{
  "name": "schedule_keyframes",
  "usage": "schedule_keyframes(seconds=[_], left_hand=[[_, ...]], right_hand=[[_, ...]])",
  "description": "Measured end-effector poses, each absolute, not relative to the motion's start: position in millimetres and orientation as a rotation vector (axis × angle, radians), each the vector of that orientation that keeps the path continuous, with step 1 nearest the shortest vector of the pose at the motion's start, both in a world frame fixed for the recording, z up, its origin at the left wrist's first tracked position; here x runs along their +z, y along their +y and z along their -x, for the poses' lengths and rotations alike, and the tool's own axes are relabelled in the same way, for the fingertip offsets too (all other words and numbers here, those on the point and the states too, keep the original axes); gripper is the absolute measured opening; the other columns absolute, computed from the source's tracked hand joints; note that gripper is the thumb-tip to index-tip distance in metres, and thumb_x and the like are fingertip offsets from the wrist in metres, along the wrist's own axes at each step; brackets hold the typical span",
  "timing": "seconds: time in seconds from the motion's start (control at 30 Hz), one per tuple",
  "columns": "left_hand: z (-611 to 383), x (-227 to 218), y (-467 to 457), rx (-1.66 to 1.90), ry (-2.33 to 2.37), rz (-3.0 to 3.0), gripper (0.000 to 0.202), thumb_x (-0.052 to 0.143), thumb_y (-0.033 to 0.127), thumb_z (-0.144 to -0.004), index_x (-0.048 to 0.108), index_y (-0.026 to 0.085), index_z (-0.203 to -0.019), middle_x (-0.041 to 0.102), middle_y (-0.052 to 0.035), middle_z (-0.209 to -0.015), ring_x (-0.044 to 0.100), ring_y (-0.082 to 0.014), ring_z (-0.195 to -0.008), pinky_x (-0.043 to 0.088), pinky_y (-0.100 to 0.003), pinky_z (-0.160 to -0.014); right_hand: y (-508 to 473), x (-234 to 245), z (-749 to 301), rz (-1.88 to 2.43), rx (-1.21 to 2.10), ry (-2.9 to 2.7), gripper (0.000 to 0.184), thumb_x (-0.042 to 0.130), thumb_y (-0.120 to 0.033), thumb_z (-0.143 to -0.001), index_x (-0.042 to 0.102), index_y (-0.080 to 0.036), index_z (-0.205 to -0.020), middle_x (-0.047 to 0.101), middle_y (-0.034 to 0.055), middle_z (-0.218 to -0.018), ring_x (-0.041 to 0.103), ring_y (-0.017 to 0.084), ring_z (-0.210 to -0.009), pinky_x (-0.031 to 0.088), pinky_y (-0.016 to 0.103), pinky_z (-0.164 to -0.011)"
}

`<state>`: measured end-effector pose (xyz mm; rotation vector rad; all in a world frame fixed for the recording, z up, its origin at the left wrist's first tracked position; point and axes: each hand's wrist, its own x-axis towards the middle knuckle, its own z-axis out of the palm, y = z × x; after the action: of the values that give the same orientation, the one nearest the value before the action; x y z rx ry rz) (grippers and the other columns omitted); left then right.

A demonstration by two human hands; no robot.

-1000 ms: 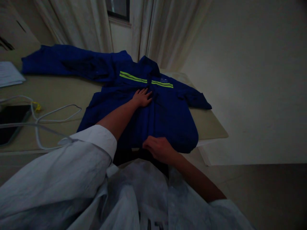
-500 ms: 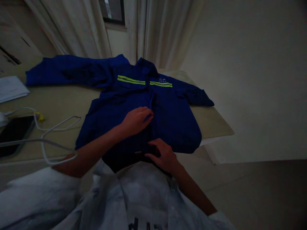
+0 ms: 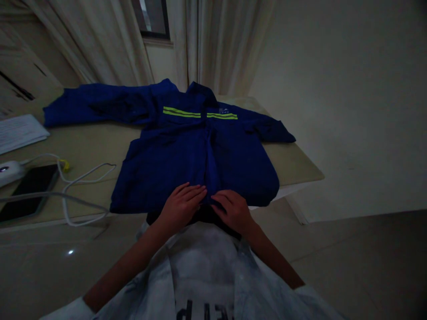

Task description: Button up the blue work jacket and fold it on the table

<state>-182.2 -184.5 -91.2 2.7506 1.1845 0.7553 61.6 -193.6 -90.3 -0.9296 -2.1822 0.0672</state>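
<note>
Left hand (image 3: 182, 202) slid down the jacket (image 3: 187, 151) to its near hem and now sits beside the right hand (image 3: 233, 209), fingertips nearly touching. Both lie flat and open, gripping nothing, pressing the front seam onto the table (image 3: 293, 166). Looks like smoothing to me; lifting would need a real pinch.

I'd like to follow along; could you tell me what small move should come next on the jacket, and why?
Probably close the front edges at the hem: left hand and right hand rest on the bottom edge of the blue jacket, either side of its centre opening.
</note>
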Motion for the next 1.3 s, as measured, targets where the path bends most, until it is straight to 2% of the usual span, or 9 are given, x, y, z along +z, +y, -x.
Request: schedule_keyframes(seconds=[0.13, 0.3, 0.5, 0.7, 0.93, 1.2, 1.3], left_hand=[[183, -95, -187, 0.801, 1.174, -2.891, 0.042, 0.051, 0.011, -0.101, 0.067, 0.023, -0.139, 0.068, -0.0074, -0.142, 0.067, -0.0234, -0.129, 0.048, -0.049, -0.114], [181, -95, -190, 0.862, 1.182, -2.947, 0.042, 0.048, 0.009, -0.102, 0.068, 0.021, -0.137, 0.069, -0.008, -0.141, 0.068, -0.0236, -0.127, 0.052, -0.047, -0.109], [175, -96, -195, 0.866, 1.238, -2.878, 0.047, 0.044, 0.009, -0.102, 0.065, 0.022, -0.142, 0.07, -0.0094, -0.139, 0.068, -0.0239, -0.127, 0.053, -0.047, -0.108], [171, -97, -197, 0.877, 1.268, -2.934, 0.045, 0.043, 0.01, -0.102, 0.065, 0.018, -0.14, 0.07, -0.0115, -0.139, 0.069, -0.026, -0.125, 0.054, -0.046, -0.105], [157, -100, -201, 0.895, 1.426, -2.86, 0.051, 0.044, 0.007, -0.098, 0.065, 0.021, -0.143, 0.07, -0.0123, -0.138, 0.07, -0.0272, -0.124, 0.056, -0.046, -0.102], [161, -100, -200, 0.967, 1.267, -2.892, 0.04, 0.049, 0.011, -0.102, 0.07, 0.025, -0.132, 0.074, -0.0076, -0.133, 0.072, -0.0238, -0.118, 0.054, -0.046, -0.106], [163, -97, -198, 0.992, 1.212, -2.931, 0.038, 0.048, 0.01, -0.102, 0.072, 0.023, -0.129, 0.077, -0.0079, -0.126, 0.074, -0.0227, -0.111, 0.053, -0.045, -0.105]], right_hand=[[-195, -97, -60, 0.915, -0.107, -2.209, 0.012, 0.064, -0.015, -0.1, 0.073, -0.021, -0.106, 0.076, 0.0076, -0.099, 0.07, 0.019, -0.084, 0.054, 0.035, -0.077], [-201, -106, -63, 0.83, -0.212, -2.263, 0.02, 0.061, -0.01, -0.1, 0.073, -0.021, -0.112, 0.077, 0.0071, -0.099, 0.068, 0.018, -0.077, 0.05, 0.037, -0.068], [-205, -107, -66, 0.809, -0.214, -2.26, 0.023, 0.059, -0.01, -0.1, 0.072, -0.021, -0.116, 0.077, 0.0067, -0.1, 0.067, 0.018, -0.078, 0.049, 0.037, -0.068], [-204, -111, -64, 0.821, -0.22, -2.178, 0.022, 0.058, -0.009, -0.1, 0.071, -0.02, -0.113, 0.077, 0.007, -0.098, 0.067, 0.018, -0.076, 0.049, 0.036, -0.068], [-202, -123, -65, 0.827, -0.188, -2.138, 0.027, 0.055, -0.009, -0.099, 0.07, -0.023, -0.117, 0.077, 0.0071, -0.101, 0.07, 0.019, -0.08, 0.053, 0.036, -0.072], [-200, -116, -58, 0.886, -0.195, -2.116, 0.01, 0.062, -0.016, -0.1, 0.069, -0.023, -0.101, 0.075, 0.006, -0.091, 0.069, 0.019, -0.081, 0.053, 0.036, -0.073], [-201, -112, -55, 0.884, -0.24, -2.14, 0.011, 0.062, -0.013, -0.1, 0.069, -0.022, -0.098, 0.074, 0.0057, -0.088, 0.067, 0.019, -0.077, 0.05, 0.036, -0.07]])
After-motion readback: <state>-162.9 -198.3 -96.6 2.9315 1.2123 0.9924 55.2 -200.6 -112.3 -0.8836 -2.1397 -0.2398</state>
